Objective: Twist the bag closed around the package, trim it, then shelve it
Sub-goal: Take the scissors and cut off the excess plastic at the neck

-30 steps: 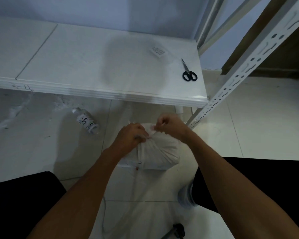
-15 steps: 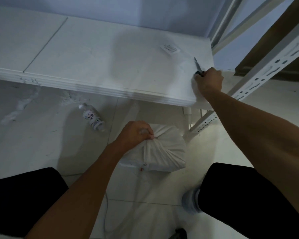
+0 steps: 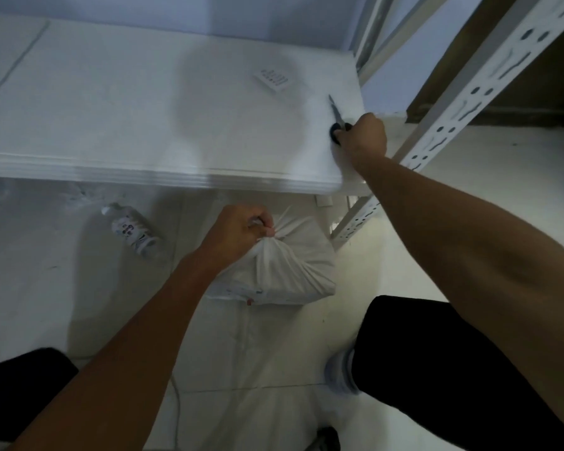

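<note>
A white bag (image 3: 284,271) wrapped tight around a boxy package rests on the tiled floor below the shelf. My left hand (image 3: 238,232) pinches the bag's twisted neck at its top. Up on the white shelf board (image 3: 127,125), near its right end, my right hand (image 3: 363,136) is closed on the black handles of the scissors (image 3: 336,120), whose blades point away from me along the board.
A small white label (image 3: 274,80) lies on the shelf behind the scissors. A plastic bottle (image 3: 132,230) lies on the floor to the left of the bag. A perforated white rack upright (image 3: 469,92) rises at the right. My knees and a shoe (image 3: 339,374) sit near the bottom.
My right hand left the bag's neck, reached up to the shelf and closed on the scissors. My left hand has kept its hold on the twisted neck.
</note>
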Motion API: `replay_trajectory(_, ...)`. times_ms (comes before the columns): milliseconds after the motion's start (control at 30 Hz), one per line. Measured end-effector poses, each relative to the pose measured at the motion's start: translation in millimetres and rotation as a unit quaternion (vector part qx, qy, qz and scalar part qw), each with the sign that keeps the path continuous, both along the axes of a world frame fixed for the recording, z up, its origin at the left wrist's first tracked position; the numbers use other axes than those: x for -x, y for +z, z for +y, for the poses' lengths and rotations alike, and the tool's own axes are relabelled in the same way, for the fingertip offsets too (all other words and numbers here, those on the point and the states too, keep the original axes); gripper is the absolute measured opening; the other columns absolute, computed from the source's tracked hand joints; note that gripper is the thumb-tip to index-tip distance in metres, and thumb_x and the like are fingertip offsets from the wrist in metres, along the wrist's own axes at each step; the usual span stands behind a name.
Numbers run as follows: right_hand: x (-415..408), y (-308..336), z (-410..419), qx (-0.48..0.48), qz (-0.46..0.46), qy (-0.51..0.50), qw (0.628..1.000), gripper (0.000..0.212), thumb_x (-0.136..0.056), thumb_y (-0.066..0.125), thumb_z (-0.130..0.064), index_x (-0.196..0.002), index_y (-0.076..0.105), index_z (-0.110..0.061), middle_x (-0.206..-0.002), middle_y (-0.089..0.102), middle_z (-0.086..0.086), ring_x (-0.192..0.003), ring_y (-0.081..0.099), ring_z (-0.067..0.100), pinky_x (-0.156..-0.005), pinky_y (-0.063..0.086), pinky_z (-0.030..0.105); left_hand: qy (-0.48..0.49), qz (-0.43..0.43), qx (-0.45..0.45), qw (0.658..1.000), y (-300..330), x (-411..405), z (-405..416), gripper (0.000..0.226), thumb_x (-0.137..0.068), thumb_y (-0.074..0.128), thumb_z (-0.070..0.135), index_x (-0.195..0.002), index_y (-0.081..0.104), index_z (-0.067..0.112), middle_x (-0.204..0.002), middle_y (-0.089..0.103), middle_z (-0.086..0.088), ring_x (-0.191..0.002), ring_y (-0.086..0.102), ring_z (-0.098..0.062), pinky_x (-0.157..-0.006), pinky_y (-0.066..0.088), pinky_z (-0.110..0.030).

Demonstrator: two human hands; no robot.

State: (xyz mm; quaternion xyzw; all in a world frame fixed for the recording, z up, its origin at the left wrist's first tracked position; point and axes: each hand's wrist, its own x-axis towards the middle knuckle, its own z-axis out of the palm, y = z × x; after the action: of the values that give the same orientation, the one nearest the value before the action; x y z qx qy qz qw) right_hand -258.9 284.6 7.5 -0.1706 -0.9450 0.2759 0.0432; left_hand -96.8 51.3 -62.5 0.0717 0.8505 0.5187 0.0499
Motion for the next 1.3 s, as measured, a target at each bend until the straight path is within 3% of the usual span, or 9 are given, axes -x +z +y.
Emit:
replay_trajectory(200, 7.6, 1.9, 5.8, -0.015, -0.018, 0.008, 1.0, 0.03, -0.086, 0.072, -0.032, -0.088, 0.052, -0.009, -0.097, 0.064, 0.011, -0.085, 0.065, 0.029, -0.065, 0.049, 0.035, 0.009, 0.012, 0.022, 1.0, -4.0, 7.0, 7.2, 0.01, -0.072, 0.079, 0.006, -0.073, 0.072, 0.014, -0.076, 0.073, 0.001, -0.074, 0.067, -0.01, -0.07, 0.048, -0.02)
replay_trajectory(367, 8.0, 9.6, 1.0, -0.004, -0.037, 0.025, 0.999, 0.032, -0.086, 0.069, -0.03, -0.102, 0.059, -0.004, -0.103, 0.067, 0.013, -0.087, 0.065, 0.029, -0.065, 0.045, 0.03, 0.012, 0.01, 0.016, 1.0, -6.2, 6.2, 9.4, 0.013, -0.072, 0.078, 0.01, -0.07, 0.07, 0.02, -0.074, 0.073, 0.006, -0.076, 0.069, -0.012, -0.073, 0.051, -0.024)
replay_trajectory(533, -10.5, 6.7, 1.0, 0.012, -0.07, 0.031, 0.997, 0.036, -0.079, 0.067, -0.035, -0.098, 0.061, -0.005, -0.1, 0.069, 0.013, -0.083, 0.066, 0.031, -0.063, 0.049, 0.03, -0.013, 0.014, 0.029, 0.999, -6.2, 1.9, 5.4, 0.005, -0.066, 0.072, 0.021, -0.068, 0.069, 0.024, -0.071, 0.071, 0.006, -0.073, 0.069, -0.013, -0.072, 0.052, -0.028)
replay_trajectory(700, -56.6, 9.1, -6.9, 0.139, -0.052, -0.028, 0.989, 0.051, -0.067, 0.076, -0.046, -0.094, 0.063, -0.004, -0.094, 0.065, 0.013, -0.084, 0.064, 0.029, -0.077, 0.056, 0.036, 0.006, -0.008, 0.017, 1.0, 0.9, -4.7, -0.9, 0.009, -0.066, 0.074, 0.019, -0.072, 0.068, 0.024, -0.076, 0.073, 0.0, -0.077, 0.07, -0.018, -0.075, 0.053, -0.031)
replay_trajectory(833, -125.8, 27.4, -25.8, 0.389, -0.044, -0.002, 0.92, 0.039, -0.081, 0.076, -0.032, -0.056, 0.058, -0.008, -0.049, 0.054, 0.004, -0.05, 0.053, 0.014, -0.055, 0.046, 0.022, 0.039, -0.025, -0.009, 0.999, 6.9, -16.9, 0.0, 0.008, -0.064, 0.075, 0.018, -0.067, 0.069, 0.023, -0.075, 0.073, -0.005, -0.072, 0.067, -0.012, -0.072, 0.053, -0.029)
replay_trajectory(933, -176.1, 25.1, -37.6, 0.594, -0.069, 0.046, 0.8, 0.023, -0.088, 0.066, -0.003, -0.066, 0.069, 0.002, -0.064, 0.065, 0.014, -0.077, 0.064, 0.027, -0.088, 0.057, 0.038, 0.056, -0.019, -0.012, 0.998, 6.5, -29.4, 1.0, 0.013, -0.065, 0.074, 0.018, -0.064, 0.065, 0.027, -0.074, 0.072, -0.007, -0.071, 0.064, -0.012, -0.071, 0.051, -0.029)
replay_trajectory(1067, -218.4, 7.0, -44.7, 0.555, -0.131, 0.1, 0.815, 0.021, -0.088, 0.066, -0.005, -0.098, 0.07, 0.013, -0.091, 0.071, 0.025, -0.086, 0.07, 0.027, -0.09, 0.058, 0.035, 0.07, -0.02, 0.021, 0.997, 4.1, -45.2, -7.0, 0.015, -0.077, 0.07, 0.017, -0.067, 0.058, 0.019, -0.071, 0.068, -0.005, -0.066, 0.058, -0.011, -0.065, 0.05, -0.031)
replay_trajectory(1200, -230.7, -16.1, -46.1, 0.436, -0.182, 0.165, 0.866, 0.014, -0.081, 0.074, -0.004, -0.092, 0.074, 0.005, -0.086, 0.069, 0.014, -0.079, 0.067, 0.018, -0.084, 0.057, 0.031, 0.109, -0.039, 0.028, 0.993, -2.7, -55.3, -25.1, 0.027, -0.084, 0.069, 0.011, -0.067, 0.05, 0.02, -0.063, 0.058, 0.008, -0.058, 0.048, -0.002, -0.06, 0.042, -0.024)
replay_trajectory(1300, -233.2, -32.0, -46.2, 0.309, -0.196, 0.228, 0.902, 0.01, -0.073, 0.08, -0.014, -0.073, 0.072, -0.009, -0.072, 0.065, 0.005, -0.067, 0.06, 0.014, -0.067, 0.049, 0.031, 0.132, -0.043, 0.01, 0.99, -9.5, -57.5, -44.0, 0.023, -0.086, 0.068, 0.013, -0.068, 0.054, 0.021, -0.069, 0.068, 0.007, -0.068, 0.063, -0.012, -0.067, 0.048, -0.027)
